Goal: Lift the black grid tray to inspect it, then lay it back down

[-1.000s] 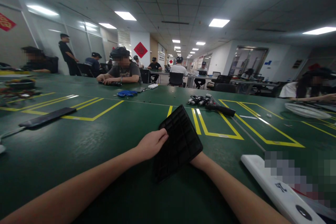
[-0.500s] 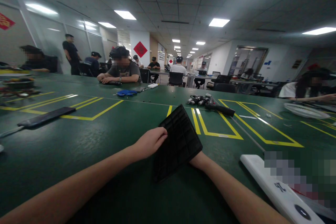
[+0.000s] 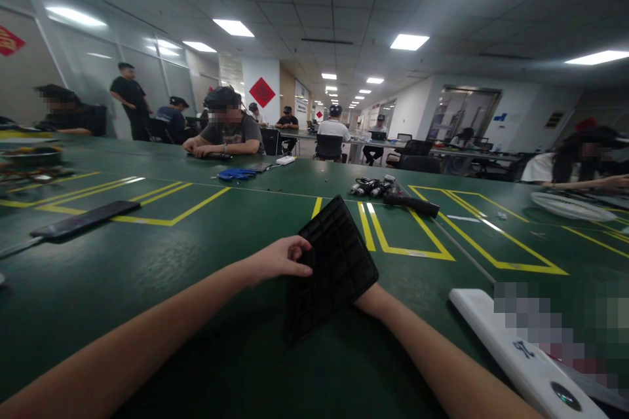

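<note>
Left hand [image 3: 279,258] half curled, hold unclear, black tray [image 3: 341,262] at its fingertips, right hand [image 3: 369,297] behind tray, grip hidden

Right hand [image 3: 369,299] mostly hidden behind black gridded tray [image 3: 339,262], grip unseen. White device [image 3: 518,350] cut off by bottom edge; pixelated patch [image 3: 550,327] beside it unreadable.

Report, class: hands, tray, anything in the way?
Left hand open at tray, contact unclear. Right hand mostly hidden. Tray tilted, blocking view of that hand's fingers.
</note>
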Demonstrator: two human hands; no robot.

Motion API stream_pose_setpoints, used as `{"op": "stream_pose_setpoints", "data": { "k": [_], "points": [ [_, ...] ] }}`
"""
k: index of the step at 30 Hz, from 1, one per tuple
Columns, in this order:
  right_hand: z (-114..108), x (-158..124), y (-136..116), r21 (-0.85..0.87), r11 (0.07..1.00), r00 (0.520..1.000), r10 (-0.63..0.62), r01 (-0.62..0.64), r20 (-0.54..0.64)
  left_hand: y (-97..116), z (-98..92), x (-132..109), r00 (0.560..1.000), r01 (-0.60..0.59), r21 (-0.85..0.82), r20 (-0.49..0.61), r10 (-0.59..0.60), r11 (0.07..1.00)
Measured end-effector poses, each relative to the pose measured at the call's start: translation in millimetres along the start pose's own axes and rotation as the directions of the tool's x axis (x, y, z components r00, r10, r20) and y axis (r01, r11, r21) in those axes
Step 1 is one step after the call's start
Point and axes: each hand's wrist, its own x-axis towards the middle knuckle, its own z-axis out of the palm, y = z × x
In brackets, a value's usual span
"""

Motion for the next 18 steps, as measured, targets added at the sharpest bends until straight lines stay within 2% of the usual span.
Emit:
{"op": "stream_pose_setpoints", "data": {
  "k": [2,5,8,11,13,14,16,18],
  "points": [
    [-0.8,-0.7,0.3,-0.012,1.0,1.0,0.003,-0.003,-0.005,-0.8,-0.1,-0.6,0.998,-0.054,0.153,0.023,0.051,0.987],
    [1.9,-0.2,-0.3,-0.036,0.999,1.0,0.002,-0.002,-0.007,-3.9,2.7,0.3,0.989,-0.136,0.295,-0.011,0.145,0.946],
    [6.3,4.2,0.4,-0.073,0.997,1.0,-0.011,0.012,0.013,-6.0,8.8,4.0,0.958,-0.197,0.43,-0.107,0.266,0.881],
    [2.2,14.4,5.4,-0.113,0.993,0.998,-0.032,0.039,0.06,-3.1,5.2,10.7,0.911,-0.19,0.555,-0.208,0.356,0.81],
    [-10.9,22.8,11.6,-0.221,0.975,0.997,-0.016,0.031,0.071,0.0,-11.7,14.6,0.876,-0.11,0.603,-0.317,0.363,0.79],
    [-20.9,26.5,15.3,-0.332,0.943,0.998,0.01,0.011,0.062,0.9,-25.3,15.6,0.853,-0.039,0.619,-0.388,0.348,0.785],
    [-45.2,31.2,23.6,-0.589,0.799,0.993,0.105,-0.118,-0.056,-0.2,-59.5,14.4,0.796,0.155,0.627,-0.537,0.28,0.764],
    [-70.1,30.8,31.9,-0.748,0.604,0.961,0.158,-0.276,-0.227,-6.1,-95.9,8.7,0.696,0.427,0.578,-0.701,0.156,0.696]
  ]
}}
